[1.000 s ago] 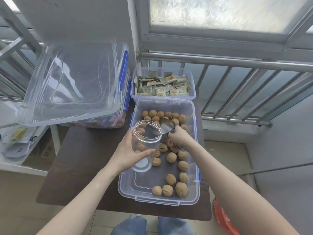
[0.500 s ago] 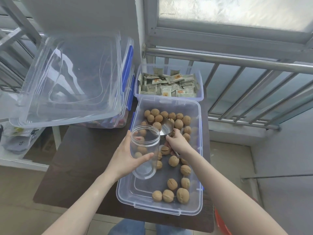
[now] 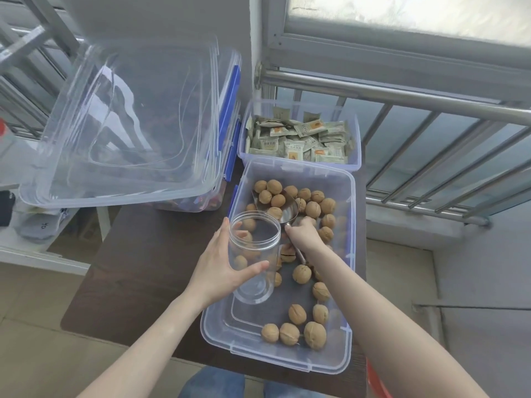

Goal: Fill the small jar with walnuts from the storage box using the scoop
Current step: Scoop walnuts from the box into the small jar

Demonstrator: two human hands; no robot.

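A: Where is this?

B: A dark brown surface [image 3: 138, 271] by a railing [image 3: 402, 94] under a frosted window [image 3: 408, 15].

A: And the jar?

B: The jar [image 3: 254, 251] is clear, lidless and upright, over the left side of the box [image 3: 290, 360]. I see no walnuts inside it; those showing through its wall seem to lie behind it in the box. The left hand [image 3: 218, 271] has its grip closed around the jar, thumb across the front, fingers behind.

A: The scoop?

B: The metal scoop [image 3: 283, 209] is just beyond the jar's mouth, its bowl among the walnuts [image 3: 287, 196] piled at the box's far end. The right hand [image 3: 304, 235] has its grip closed on the handle.

A: The rest of the box?

B: More walnuts scattered down its right side and near end, its left floor bare.

A: Around it?

B: A tub [image 3: 298, 142] of small packets touches the far end. To the left, a bin [image 3: 198, 196] with clear lids [image 3: 126, 133] leaning on it.
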